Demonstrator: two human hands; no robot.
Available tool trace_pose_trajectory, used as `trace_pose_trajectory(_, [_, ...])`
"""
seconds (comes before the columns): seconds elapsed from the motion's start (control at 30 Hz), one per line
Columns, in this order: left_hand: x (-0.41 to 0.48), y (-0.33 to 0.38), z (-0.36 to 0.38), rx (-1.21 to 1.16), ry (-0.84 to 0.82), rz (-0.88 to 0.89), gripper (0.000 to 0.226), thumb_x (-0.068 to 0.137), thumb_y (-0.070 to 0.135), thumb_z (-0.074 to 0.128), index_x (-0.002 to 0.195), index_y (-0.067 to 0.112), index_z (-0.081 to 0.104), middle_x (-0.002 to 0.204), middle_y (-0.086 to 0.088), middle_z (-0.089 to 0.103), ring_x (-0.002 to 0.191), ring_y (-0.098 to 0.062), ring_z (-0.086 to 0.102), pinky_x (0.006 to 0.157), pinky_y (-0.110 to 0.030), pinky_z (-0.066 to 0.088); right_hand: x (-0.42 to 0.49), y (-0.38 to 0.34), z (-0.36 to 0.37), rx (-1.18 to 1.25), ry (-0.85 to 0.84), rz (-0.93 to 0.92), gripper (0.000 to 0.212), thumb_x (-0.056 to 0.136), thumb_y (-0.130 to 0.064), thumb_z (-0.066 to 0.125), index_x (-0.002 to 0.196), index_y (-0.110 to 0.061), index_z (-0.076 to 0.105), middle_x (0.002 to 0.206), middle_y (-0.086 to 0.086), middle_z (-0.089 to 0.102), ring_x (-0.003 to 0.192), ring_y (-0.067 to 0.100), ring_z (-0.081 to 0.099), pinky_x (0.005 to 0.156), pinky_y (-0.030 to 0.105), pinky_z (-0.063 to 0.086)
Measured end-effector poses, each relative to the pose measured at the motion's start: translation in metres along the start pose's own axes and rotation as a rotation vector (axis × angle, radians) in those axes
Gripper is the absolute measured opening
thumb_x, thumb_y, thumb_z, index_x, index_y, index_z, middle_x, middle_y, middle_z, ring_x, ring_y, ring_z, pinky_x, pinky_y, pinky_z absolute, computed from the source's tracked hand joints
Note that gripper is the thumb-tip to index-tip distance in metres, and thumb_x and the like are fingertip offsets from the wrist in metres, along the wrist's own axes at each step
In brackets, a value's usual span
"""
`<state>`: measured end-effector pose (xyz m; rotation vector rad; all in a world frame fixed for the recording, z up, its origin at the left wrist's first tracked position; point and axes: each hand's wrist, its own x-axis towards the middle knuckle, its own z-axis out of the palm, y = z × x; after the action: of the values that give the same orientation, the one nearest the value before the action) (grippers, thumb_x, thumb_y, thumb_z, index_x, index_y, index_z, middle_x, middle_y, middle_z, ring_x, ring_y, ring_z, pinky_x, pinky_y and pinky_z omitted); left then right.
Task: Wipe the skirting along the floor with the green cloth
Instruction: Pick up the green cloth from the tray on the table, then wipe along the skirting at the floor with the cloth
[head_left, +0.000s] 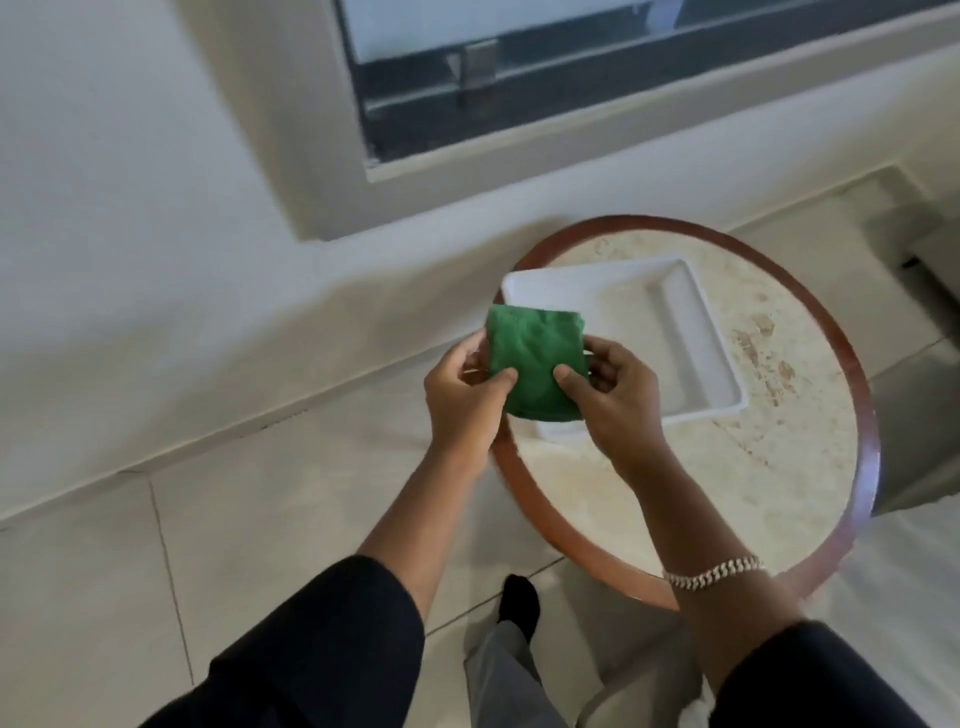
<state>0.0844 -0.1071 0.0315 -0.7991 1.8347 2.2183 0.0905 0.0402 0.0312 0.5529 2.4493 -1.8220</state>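
A folded green cloth (535, 358) is held up in front of me, above the left edge of a round table. My left hand (462, 400) pinches its left side, thumb on the front. My right hand (618, 395) grips its right side the same way; a chain bracelet sits on that wrist. The pale skirting (249, 410) runs along the foot of the white wall, from lower left up toward the table, well below and left of the cloth.
The round table (852, 415) has a marbled top and brown wooden rim; a white rectangular tray (691, 317) lies on it. A window (571, 83) is set in the wall above. The floor (260, 519) is light tile. My foot (519, 597) stands near the table.
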Motion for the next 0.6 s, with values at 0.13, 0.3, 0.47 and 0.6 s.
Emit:
trace_pose_trajectory(0.13, [-0.003, -0.011, -0.105, -0.104, 0.045, -0.104, 0.059, 0.079, -0.006, 0.070, 0.133, 0.013, 0.056, 0.114, -0.009, 0.067, 0.098, -0.022, 0.069, 0.062, -0.028, 0.062, -0.055, 0.000, 0.088, 0.151, -0.067, 0.020, 0.037, 0.082, 0.000, 0.072, 0.117, -0.004, 0.062, 0.103, 0.016, 0.073, 0.094, 0.025, 0.072, 0.079, 0.042, 0.062])
trace_pose_trajectory(0.3, [0.039, -0.071, -0.250, -0.013, 0.050, -0.173, 0.055, 0.078, -0.005, 0.072, 0.130, 0.005, 0.059, 0.104, -0.014, 0.074, 0.095, -0.027, 0.073, 0.090, -0.045, 0.059, -0.087, 0.064, 0.227, 0.185, -0.183, 0.083, 0.032, 0.082, 0.003, 0.070, 0.110, -0.012, 0.064, 0.099, 0.012, 0.074, 0.092, 0.024, 0.073, 0.075, 0.033, 0.060])
trace_pose_trajectory(0.47, [0.101, -0.184, -0.369, 0.103, 0.160, -0.173, 0.044, 0.077, -0.001, 0.075, 0.119, 0.006, 0.067, 0.096, -0.008, 0.076, 0.092, -0.025, 0.074, 0.089, -0.042, 0.060, -0.085, 0.180, 0.361, 0.071, -0.337, 0.115, 0.037, 0.082, -0.001, 0.071, 0.117, -0.004, 0.061, 0.103, 0.014, 0.074, 0.093, 0.026, 0.072, 0.081, 0.042, 0.061])
trace_pose_trajectory(0.6, [0.158, -0.292, -0.426, 0.098, 0.279, -0.183, 0.036, 0.079, 0.001, 0.073, 0.114, 0.011, 0.070, 0.098, -0.006, 0.076, 0.095, -0.024, 0.073, 0.092, -0.042, 0.059, -0.071, 0.277, 0.451, 0.017, -0.352, 0.104, 0.034, 0.080, -0.001, 0.074, 0.111, -0.010, 0.063, 0.098, 0.018, 0.073, 0.087, 0.033, 0.072, 0.075, 0.044, 0.062])
